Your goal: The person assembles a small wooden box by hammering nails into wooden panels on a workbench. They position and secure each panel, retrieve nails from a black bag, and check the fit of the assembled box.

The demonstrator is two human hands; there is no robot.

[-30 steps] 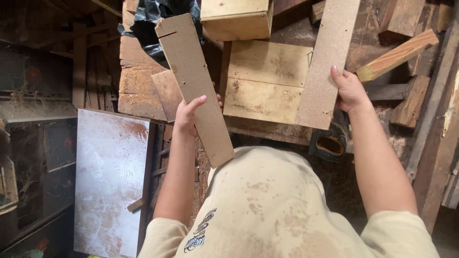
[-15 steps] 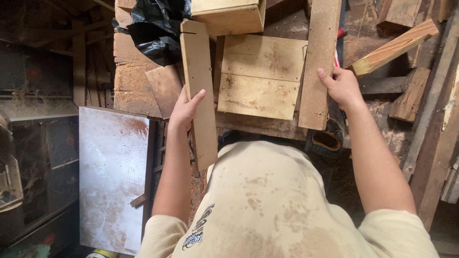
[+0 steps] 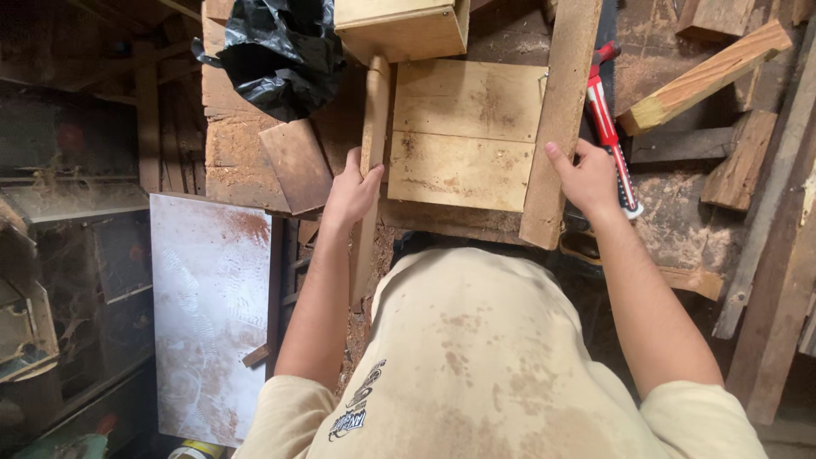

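Flanking a plywood panel [image 3: 463,136], two boards [image 3: 371,127] held, black bag [image 3: 276,51] behind

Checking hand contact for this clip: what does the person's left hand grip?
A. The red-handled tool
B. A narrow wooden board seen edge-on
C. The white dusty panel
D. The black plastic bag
B: the left hand wraps around the narrow wooden board, which stands on edge beside the pale wooden panel, while the right hand holds the wider plank.
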